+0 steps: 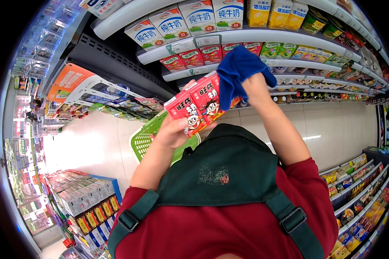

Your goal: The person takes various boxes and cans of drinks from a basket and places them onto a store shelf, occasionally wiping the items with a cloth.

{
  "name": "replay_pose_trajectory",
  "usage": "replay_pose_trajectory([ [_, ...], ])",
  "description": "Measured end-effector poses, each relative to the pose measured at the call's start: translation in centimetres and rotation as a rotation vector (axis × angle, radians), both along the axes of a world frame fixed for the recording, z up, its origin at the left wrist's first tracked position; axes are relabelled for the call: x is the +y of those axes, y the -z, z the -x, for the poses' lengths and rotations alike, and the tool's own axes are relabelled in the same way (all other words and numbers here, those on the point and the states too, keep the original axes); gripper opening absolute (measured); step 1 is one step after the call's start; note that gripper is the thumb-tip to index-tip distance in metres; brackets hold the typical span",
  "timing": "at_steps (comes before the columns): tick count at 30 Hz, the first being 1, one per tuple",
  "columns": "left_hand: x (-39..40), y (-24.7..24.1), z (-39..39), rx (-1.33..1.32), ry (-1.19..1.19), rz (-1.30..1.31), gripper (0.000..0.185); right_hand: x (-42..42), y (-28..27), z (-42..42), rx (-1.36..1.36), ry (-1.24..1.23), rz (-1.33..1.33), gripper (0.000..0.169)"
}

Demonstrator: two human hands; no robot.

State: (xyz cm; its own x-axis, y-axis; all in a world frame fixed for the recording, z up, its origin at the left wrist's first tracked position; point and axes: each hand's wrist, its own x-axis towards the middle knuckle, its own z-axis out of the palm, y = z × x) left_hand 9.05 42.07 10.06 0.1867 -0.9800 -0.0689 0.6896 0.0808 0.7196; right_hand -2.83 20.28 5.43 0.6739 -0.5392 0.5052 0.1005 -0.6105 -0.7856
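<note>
Red milk cartons [199, 105] with a cartoon face stand side by side in my left hand [175, 129], thumb on the front of the nearest one and fingers behind. My right hand [254, 87] grips a blue cloth [240, 69], which hangs over the right end of the cartons and touches them. The cloth hides that end and most of my right fingers. Below my left hand a green plastic basket [142, 142] is partly covered by my forearm and the dark green apron [217, 168].
Shelves ahead hold white milk cartons [199, 17], yellow cartons [258, 13] and small red drink cartons [192, 58]. An orange-topped display [71, 82] stands at the left. Stacked boxes [87, 194] are at the lower left, snack shelves [359, 194] at the lower right.
</note>
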Motion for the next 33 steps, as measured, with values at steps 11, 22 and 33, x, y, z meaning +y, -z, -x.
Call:
replay_pose_trajectory([
  [11,-1.2,3.7,1.9,0.039,-0.221,0.077,0.114,10.1,-5.1,-0.5,-0.058,-0.193,0.356,0.036],
  [22,-1.7,0.3,2.2,0.021,-0.270,0.105,0.097,0.6,-6.7,-1.4,-0.060,0.045,0.230,0.026],
  [33,-3.4,4.1,1.8,-0.049,-0.611,0.170,0.069,2.4,-2.0,-2.6,-0.739,-0.700,-1.576,0.050],
])
